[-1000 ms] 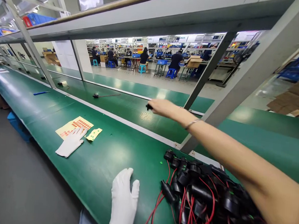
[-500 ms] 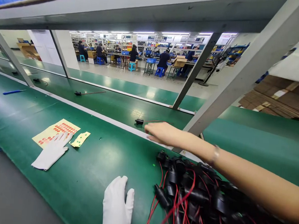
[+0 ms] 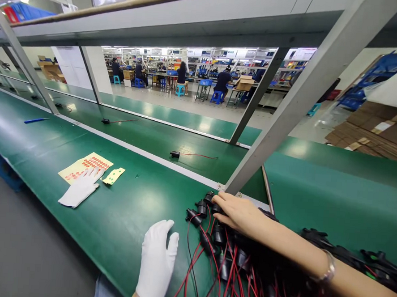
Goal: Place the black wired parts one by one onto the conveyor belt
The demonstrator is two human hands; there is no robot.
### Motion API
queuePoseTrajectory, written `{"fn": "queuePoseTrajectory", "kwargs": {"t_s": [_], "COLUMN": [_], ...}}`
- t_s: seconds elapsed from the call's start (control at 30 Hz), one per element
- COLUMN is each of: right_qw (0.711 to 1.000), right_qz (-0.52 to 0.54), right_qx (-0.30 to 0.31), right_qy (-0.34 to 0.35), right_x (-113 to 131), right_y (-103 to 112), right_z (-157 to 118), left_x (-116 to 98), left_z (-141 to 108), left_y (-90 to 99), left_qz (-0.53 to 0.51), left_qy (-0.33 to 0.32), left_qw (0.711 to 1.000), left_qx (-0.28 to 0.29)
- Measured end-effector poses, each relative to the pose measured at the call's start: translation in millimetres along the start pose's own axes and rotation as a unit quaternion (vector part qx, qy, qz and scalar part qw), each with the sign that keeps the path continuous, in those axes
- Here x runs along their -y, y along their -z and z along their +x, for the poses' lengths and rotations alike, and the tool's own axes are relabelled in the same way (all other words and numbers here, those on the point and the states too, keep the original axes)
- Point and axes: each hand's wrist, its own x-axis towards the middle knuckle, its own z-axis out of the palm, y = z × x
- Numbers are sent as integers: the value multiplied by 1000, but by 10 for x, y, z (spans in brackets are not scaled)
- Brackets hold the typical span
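My left hand (image 3: 156, 260), in a white glove, hovers over the green bench with fingers together and thumb apart, holding nothing. My bare right hand (image 3: 240, 211), with a bracelet at the wrist, reaches over a pile of black cylindrical parts (image 3: 224, 269) trailing red and black wires. Its thumb and fingers close around one black cylindrical part (image 3: 216, 207) at the pile's far edge, partly hidden by the hand. To the left, an unworn white glove (image 3: 80, 189) lies partly over a sheet of red oval stickers (image 3: 72, 170). Beside it is a torn piece with green dot stickers (image 3: 114, 176).
Behind a metal rail, the green conveyor belt (image 3: 145, 138) carries spaced black parts, one nearby (image 3: 175, 154). A slanted grey post (image 3: 288, 113) rises beside my right hand. A blue pen-like tool (image 3: 36, 120) lies far left. Flattened cartons (image 3: 371, 132) are stacked at right.
My right hand has drawn back from the conveyor rail to the pile and closed on a black part there. My left hand stays nearly in place. The view has shifted slightly.
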Motion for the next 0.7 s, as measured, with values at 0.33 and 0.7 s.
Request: {"fn": "queuePoseTrajectory", "kwargs": {"t_s": [0.33, 0.7], "right_qw": [998, 942], "right_qz": [6, 234], "right_qx": [62, -213], "right_qy": [-7, 108], "right_x": [152, 661], "right_y": [-326, 241], "right_z": [531, -343], "left_x": [-125, -612], "left_z": [4, 109], "left_y": [126, 397], "left_qz": [-89, -511], "left_qy": [48, 95], "left_qw": [994, 816], "left_qx": [44, 253]}}
